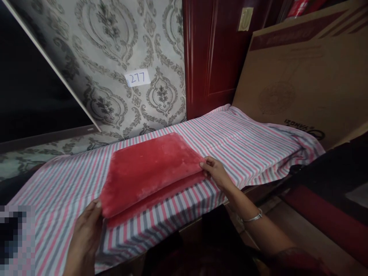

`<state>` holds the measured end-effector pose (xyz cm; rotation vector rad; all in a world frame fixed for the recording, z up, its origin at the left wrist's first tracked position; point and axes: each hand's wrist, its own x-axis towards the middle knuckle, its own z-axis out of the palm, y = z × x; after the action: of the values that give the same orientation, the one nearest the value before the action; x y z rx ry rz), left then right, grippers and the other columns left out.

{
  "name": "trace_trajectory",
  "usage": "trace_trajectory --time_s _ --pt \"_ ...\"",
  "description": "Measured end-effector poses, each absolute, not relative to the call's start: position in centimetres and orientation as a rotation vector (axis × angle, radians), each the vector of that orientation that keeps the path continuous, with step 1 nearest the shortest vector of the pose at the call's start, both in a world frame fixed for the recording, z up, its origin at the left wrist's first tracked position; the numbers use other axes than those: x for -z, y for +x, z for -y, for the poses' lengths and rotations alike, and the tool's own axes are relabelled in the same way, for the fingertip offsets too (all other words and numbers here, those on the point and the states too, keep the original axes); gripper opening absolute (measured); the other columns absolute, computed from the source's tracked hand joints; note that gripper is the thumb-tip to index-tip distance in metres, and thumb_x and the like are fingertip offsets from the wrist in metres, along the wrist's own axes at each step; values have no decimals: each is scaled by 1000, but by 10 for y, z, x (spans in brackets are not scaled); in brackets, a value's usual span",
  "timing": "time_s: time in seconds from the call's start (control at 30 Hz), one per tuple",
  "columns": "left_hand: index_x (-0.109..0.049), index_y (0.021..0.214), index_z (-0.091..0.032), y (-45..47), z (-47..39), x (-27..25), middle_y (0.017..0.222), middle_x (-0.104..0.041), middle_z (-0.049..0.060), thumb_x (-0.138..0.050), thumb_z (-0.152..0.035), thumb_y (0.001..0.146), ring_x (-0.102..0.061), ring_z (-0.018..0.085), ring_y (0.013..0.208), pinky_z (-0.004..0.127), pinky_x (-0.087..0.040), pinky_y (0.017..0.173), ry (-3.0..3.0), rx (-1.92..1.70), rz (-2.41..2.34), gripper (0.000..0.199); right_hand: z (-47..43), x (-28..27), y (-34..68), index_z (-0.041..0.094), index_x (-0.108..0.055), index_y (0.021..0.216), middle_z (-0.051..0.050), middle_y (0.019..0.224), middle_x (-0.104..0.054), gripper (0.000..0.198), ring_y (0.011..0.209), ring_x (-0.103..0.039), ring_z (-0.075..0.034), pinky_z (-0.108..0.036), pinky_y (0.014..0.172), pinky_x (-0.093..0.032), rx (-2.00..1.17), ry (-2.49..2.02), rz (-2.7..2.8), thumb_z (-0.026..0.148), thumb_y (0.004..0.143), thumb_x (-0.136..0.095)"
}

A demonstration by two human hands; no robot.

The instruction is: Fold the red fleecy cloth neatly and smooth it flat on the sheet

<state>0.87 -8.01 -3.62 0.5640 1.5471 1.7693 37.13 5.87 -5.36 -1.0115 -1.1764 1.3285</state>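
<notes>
A folded red plush cloth (149, 172) lies on a striped sheet (244, 143), with its fold layers showing along the near edge. At its near left corner is my left hand (86, 224), thumb on top and the fingertips partly hidden behind the edge. My right hand (215, 172) pinches the right corner between thumb and fingers, and a silver bangle circles that wrist. Both hands grip the cloth at opposite ends of its near side. The cloth's underside is hidden.
A dark flat screen (37, 76) stands at the left. Behind the sheet are a patterned wall (115, 50) bearing a paper marked 277 (137, 78) and a dark red door (221, 50). A large cardboard box (304, 76) leans at the right.
</notes>
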Motion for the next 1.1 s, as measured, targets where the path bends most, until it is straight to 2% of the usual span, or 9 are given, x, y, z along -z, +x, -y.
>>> trace_trajectory --time_s 0.27,0.4,0.57,0.73,0.8,0.87,0.93,1.03,1.1 --pt "-65 89 -21 6 92 36 84 -73 2 -87 -49 56 -70 25 91 33 -57 80 821 -1714 -1567 49 -58 43 371 21 -55 77 8 47 -50 35 42 -43 -9 -23 45 -30 -1230 -976 1230 50 69 -74" --pt "-63 97 -22 4 92 42 88 -74 2 -90 -40 51 -71 26 92 33 -57 79 786 -1581 -1590 57 -58 54 373 22 -52 80 10 49 -48 39 41 -41 -8 -22 42 -30 -1236 -1020 1224 50 65 -75" --pt "-57 119 -25 5 96 48 98 -75 5 -88 -50 55 -71 27 96 37 -56 85 713 -1554 -1628 76 -55 67 372 23 -52 104 14 52 -41 50 40 -38 -8 -22 41 -29 -1283 -999 1217 48 67 -74" --pt "-56 122 -23 6 99 39 97 -76 7 -87 -56 53 -71 29 98 39 -55 88 755 -1513 -1673 82 -54 69 379 22 -53 115 13 54 -39 53 41 -37 -9 -22 42 -30 -1280 -985 1306 48 73 -71" --pt "-56 125 -22 5 100 35 95 -76 7 -84 -60 55 -70 29 98 39 -54 88 802 -1481 -1687 84 -57 69 386 21 -55 116 10 56 -45 51 43 -41 -10 -23 43 -33 -1231 -1011 1374 49 75 -68" --pt "-56 127 -20 1 99 32 94 -75 8 -79 -65 60 -70 28 98 38 -54 88 876 -1459 -1749 83 -64 66 391 20 -59 115 2 68 -59 47 51 -50 -12 -26 48 -40 -1051 -1070 1448 49 78 -65" --pt "-58 126 -17 -3 92 28 96 -74 10 -71 -69 66 -69 29 99 40 -54 87 1007 -1471 -1885 81 -74 57 389 20 -63 113 -7 93 -69 42 69 -61 -18 -31 59 -49 -765 -1127 1529 48 81 -61" --pt "-59 128 -15 -4 61 14 119 -69 16 -59 -64 76 -65 32 111 46 -53 93 1397 -1458 -2110 71 -99 33 364 21 -64 122 -13 121 -67 44 100 -64 -27 -43 82 -54 -417 -1059 1754 46 89 -52" --pt "-55 135 -15 2 26 -2 141 -58 17 -51 -53 85 -54 32 130 48 -43 107 1754 -1298 -2173 63 -119 13 330 21 -59 134 -13 133 -63 49 120 -58 -30 -49 101 -47 -293 -936 1987 44 93 -46"
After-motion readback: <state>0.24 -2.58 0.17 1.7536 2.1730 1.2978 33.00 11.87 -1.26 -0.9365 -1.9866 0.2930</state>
